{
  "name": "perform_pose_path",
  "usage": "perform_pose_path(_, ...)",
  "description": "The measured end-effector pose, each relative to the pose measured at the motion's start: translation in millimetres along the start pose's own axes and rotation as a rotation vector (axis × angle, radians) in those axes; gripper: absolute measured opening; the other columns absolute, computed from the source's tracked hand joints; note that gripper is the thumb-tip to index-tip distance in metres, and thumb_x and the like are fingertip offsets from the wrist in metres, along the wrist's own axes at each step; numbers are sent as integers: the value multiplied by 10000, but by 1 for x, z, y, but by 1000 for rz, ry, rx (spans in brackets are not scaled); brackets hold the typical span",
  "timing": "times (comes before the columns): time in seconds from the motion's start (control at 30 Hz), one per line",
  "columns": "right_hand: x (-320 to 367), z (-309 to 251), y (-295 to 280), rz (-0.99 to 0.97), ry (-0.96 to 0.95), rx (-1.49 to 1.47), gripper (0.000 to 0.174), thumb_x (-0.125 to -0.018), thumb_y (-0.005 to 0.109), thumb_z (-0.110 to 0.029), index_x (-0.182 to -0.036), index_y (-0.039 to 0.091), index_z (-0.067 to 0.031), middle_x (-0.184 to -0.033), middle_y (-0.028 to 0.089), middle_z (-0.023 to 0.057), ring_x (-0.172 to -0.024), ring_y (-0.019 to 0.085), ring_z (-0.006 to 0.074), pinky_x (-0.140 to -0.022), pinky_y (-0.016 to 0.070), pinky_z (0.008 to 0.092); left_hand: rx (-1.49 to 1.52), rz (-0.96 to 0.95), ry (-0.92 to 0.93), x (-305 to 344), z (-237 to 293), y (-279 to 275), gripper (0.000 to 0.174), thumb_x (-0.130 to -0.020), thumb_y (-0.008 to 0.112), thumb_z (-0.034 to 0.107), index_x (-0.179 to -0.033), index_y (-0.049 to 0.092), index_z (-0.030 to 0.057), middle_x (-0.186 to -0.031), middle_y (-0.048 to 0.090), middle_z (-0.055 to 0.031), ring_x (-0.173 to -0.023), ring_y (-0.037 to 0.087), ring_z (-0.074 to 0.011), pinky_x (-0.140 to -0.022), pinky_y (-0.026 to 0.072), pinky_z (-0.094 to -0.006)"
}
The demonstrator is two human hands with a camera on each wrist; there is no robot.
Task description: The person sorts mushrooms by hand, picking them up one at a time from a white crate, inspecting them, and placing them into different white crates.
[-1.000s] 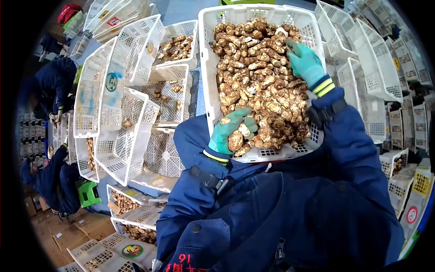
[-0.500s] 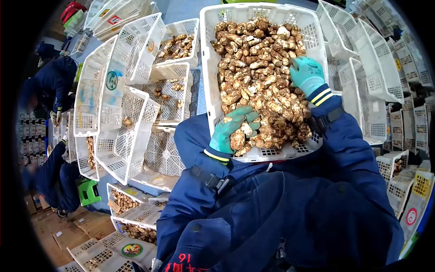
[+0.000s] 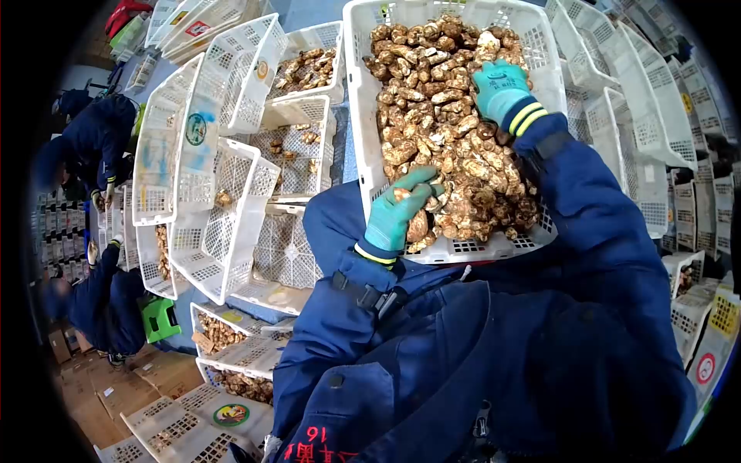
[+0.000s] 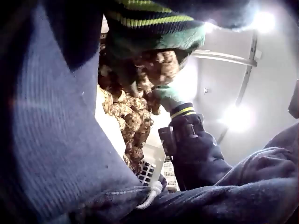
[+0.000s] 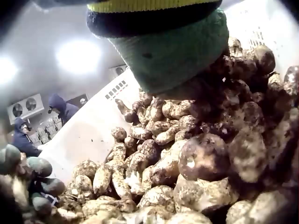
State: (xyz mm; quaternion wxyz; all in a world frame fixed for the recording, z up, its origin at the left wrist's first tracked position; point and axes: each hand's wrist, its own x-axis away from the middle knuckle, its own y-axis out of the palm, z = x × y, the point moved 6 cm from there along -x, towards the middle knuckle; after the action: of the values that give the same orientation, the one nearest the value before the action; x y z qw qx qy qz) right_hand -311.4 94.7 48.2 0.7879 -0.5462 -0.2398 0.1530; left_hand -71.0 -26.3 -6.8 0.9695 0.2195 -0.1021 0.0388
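Observation:
A white crate (image 3: 356, 100) on the person's lap holds a heap of brown-and-white, knobbly mushroom-like pieces (image 3: 455, 143). The gloved left hand (image 3: 397, 212) grips several pieces at the crate's near left corner; in the left wrist view a mottled piece (image 4: 161, 67) shows in its grasp, and its curled fingers (image 5: 46, 179) appear at the right wrist view's edge. Towards the far right of the heap, the gloved right hand (image 3: 502, 91) rests on the pieces, just below a pale one (image 3: 488, 42). Its fingertips are hidden, so whether it holds anything cannot be told.
To the left stand several white crates (image 3: 297, 162), some with a few similar pieces. More crates (image 3: 648, 100) line the right side. Two people in dark blue clothes work at the far left, near a green stool (image 3: 160, 319). Cardboard boxes (image 3: 127, 393) lie at the lower left.
The right hand first drew back towards the crate's right side, then moved up and left over the heap. The left hand still holds its pieces. The view has shifted slightly.

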Motion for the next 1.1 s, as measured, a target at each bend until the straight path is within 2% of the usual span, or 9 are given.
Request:
perform_pose_path(0.33,64,34,30,466,-29,-525,246,-857,662,-137,-1101,677,-107,-915,663,116,-848,666,245,-764,543,397,-295,103,282,14,33,5,277,-927,665,67,-1192,679,-9,-1298,634,-123,-1196,584,-187,-1014,441,-298)
perform_pose_path(0.43,90,30,9,307,147,-1227,268,-911,610,-42,-1168,654,-103,-879,617,1,-612,526,58,-464,438,232,-123,206,261,18,35,3,259,-932,661,60,-1182,683,-4,-1295,635,-121,-1133,606,-153,-942,480,-264)
perform_pose_path(0.57,108,-11,-24,156,-30,-1602,287,-872,662,-94,-1156,676,-56,-799,652,6,-551,519,74,-504,472,248,44,136,323,13,39,1,358,-960,604,67,-1295,587,-56,-1301,620,-145,-1173,589,-195,-960,487,-299)
perform_pose_path(0.7,112,-70,-42,-177,-468,-1576,336,-880,664,-211,-1174,669,-49,-1023,698,105,-920,655,145,-831,530,290,549,-89,90,15,38,22,615,-1003,536,307,-1507,323,26,-1441,470,-192,-1265,545,-321,-996,521,-451)
perform_pose_path(0.77,104,-74,-43,-131,-389,-1442,320,-913,612,-232,-1178,664,-61,-1089,696,124,-985,666,224,-884,528,343,764,-110,-59,9,18,14,625,-995,540,349,-1514,332,69,-1439,467,-211,-1283,525,-377,-959,549,-491)
perform_pose_path(0.83,64,-49,-27,455,-404,-853,318,-952,535,-245,-1200,650,-84,-1174,676,124,-1081,643,295,-957,503,399,845,-127,-83,8,17,9,624,-1000,519,372,-1513,332,70,-1447,457,-225,-1288,512,-419,-957,550,-525)
perform_pose_path(0.97,29,-85,37,-130,-506,-83,377,-896,577,-236,-1249,613,-110,-1284,618,80,-1231,532,288,-986,459,413,730,-29,-133,8,5,5,623,-982,554,404,-1473,400,53,-1311,574,-186,-1175,605,-330,-894,576,-399)
perform_pose_path(1.03,32,-96,42,20,-478,-53,409,-898,555,-268,-1268,594,-98,-1310,591,86,-1255,509,282,-1020,429,432,646,-65,-135,7,-5,-4,575,-992,547,387,-1444,445,46,-1214,634,-150,-1086,654,-278,-866,574,-354)
perform_pose_path(1.1,22,-98,52,-233,-404,-56,427,-895,550,-292,-1269,604,-94,-1300,596,104,-1229,533,295,-1025,423,437,658,-25,-193,8,-13,-5,425,-1024,517,297,-1353,527,28,-1053,667,-116,-927,672,-227,-765,565,-331)
